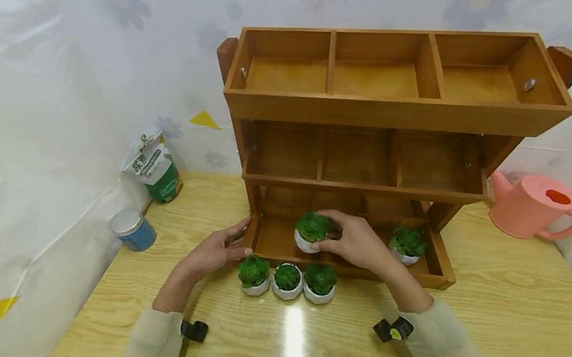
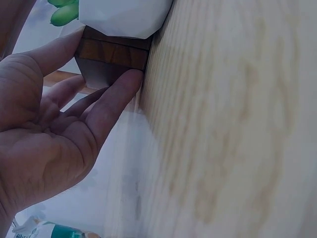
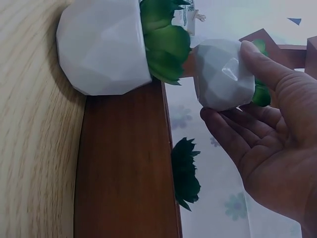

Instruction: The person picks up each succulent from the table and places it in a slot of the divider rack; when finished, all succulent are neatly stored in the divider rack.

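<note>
Green leaves in a white faceted pot make up the held plant (image 1: 310, 233), which the right hand (image 1: 357, 240) pinches over the bottom tray (image 1: 276, 240) of the wooden shelf (image 1: 371, 114). Thumb and fingers are clamped on the pot from either side, and the right wrist view shows it raised above the tray's front wall. The left hand (image 1: 213, 254) is at the tray's left end, fingers fairly straight and spread apart, fingertips touching the wood by the front corner. A second plant (image 1: 408, 245) stands in the right part of the bottom tray, beyond the right forearm. On the table (image 1: 348, 351), along the tray's front, three more sit in a row: the left plant (image 1: 254, 276), the middle plant (image 1: 287, 281) and the right plant (image 1: 320, 284). The left one is just beside the left thumb. A pink can (image 1: 533, 206) stands right of the shelf; to its left are a green and white bag (image 1: 157, 171) and, nearer, a blue jar (image 1: 133, 229).
</note>
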Tool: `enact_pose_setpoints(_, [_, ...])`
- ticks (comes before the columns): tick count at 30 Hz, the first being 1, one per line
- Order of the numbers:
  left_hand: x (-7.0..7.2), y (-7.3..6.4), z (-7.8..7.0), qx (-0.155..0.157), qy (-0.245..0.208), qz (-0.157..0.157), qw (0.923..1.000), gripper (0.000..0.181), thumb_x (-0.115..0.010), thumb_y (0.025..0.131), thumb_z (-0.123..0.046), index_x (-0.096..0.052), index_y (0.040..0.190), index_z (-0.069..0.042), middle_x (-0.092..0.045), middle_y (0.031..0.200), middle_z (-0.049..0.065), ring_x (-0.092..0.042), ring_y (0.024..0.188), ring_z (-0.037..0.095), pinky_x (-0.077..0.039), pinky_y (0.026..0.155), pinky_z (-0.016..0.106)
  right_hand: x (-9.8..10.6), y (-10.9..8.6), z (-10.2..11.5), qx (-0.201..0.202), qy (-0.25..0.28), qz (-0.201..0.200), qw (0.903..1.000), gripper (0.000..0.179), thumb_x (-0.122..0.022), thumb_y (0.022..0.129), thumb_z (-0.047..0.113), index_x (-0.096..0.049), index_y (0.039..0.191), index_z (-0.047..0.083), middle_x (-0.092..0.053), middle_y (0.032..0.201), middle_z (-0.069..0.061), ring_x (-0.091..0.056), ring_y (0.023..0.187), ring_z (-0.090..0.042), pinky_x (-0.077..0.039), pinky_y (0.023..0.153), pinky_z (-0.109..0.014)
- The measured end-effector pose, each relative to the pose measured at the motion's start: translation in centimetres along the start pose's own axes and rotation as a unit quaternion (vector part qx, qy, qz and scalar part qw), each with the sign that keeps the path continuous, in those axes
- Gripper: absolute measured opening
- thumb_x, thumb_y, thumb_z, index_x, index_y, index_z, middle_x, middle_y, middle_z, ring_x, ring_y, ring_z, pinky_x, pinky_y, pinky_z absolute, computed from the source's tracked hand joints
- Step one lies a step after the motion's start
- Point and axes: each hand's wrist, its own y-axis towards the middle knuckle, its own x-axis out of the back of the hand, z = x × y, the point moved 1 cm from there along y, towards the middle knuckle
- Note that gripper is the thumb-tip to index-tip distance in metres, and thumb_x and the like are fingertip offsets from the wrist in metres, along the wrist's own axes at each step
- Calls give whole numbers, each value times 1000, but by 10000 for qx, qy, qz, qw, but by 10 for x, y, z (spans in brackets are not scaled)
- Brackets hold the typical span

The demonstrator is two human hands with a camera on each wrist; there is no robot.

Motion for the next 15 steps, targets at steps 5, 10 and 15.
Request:
enact_pose_setpoints(5, [0, 1, -1, -52, 80, 24, 10000, 77, -65, 101, -24, -21, 162, -35, -17, 170, 11, -26, 154, 36, -56, 101, 41, -4, 9, 1, 117, 42, 83, 9999, 70, -85, 83, 38, -58, 142, 14, -73, 120, -3, -72, 100, -16, -61, 83, -34])
enact_pose_setpoints(10, [0, 2, 1, -89, 98, 49, 9999, 77, -65, 101, -24, -20, 163, -34, -15, 171, 13, -24, 155, 37, -56, 102, 42, -11, 20, 3, 271, 81, 156, 9995, 69, -87, 81, 37, -58, 140, 13, -73, 117, -2, -72, 97, -12, -60, 81, -31])
enact_pose_setpoints(15, [0, 2, 2, 8, -53, 39, 10000, 77, -66, 101, -25, -21, 162, -36, -16, 170, 13, -27, 154, 36, -57, 99, 42, -17, 30, 4, 377, -19, 317, 9988, 68, -86, 82, 38, -58, 139, 13, -73, 113, 0, -69, 92, -9, -58, 80, -31])
